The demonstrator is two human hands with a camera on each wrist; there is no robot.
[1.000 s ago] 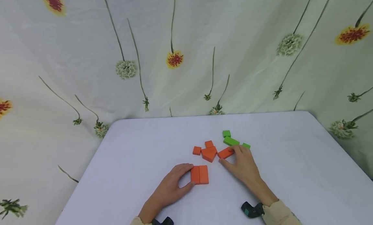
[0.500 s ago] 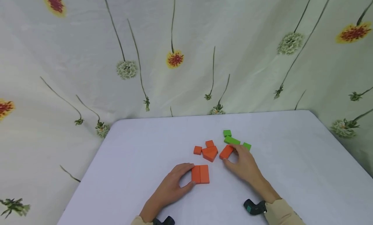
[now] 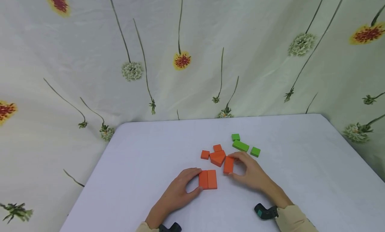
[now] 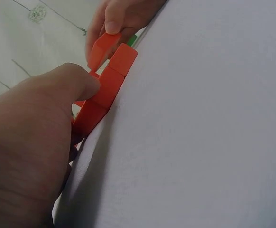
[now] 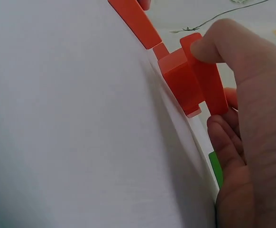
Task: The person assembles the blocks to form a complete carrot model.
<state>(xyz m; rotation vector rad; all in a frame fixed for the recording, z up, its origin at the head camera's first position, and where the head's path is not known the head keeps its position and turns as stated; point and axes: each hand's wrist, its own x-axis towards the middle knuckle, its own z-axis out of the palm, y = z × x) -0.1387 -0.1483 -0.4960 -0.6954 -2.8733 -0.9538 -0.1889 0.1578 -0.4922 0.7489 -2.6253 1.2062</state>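
Observation:
Two orange oblong blocks (image 3: 207, 179) lie side by side on the white table (image 3: 150, 152). My left hand (image 3: 195, 181) grips their left side between thumb and curled fingers; the left wrist view shows the thumb pressed on the orange pair (image 4: 107, 90). My right hand (image 3: 236, 165) pinches a third orange oblong block (image 3: 228, 165) by its ends, just right of the pair and close under a house-shaped orange piece (image 3: 218, 157). In the right wrist view the held orange block (image 5: 209, 80) stands against that house-shaped piece (image 5: 178, 78).
Two small orange cubes (image 3: 205, 154) (image 3: 217, 147) sit behind the house-shaped piece. Three green blocks (image 3: 235, 137) (image 3: 240, 145) (image 3: 255, 151) lie further back on the right. A flowered cloth (image 3: 180, 61) hangs behind the table. A black wrist camera (image 3: 266, 212) sits on my right wrist.
My right hand has drawn its orange block away from the green blocks, down and left, and turned it lengthwise beside the orange pair. The left hand has stayed put.

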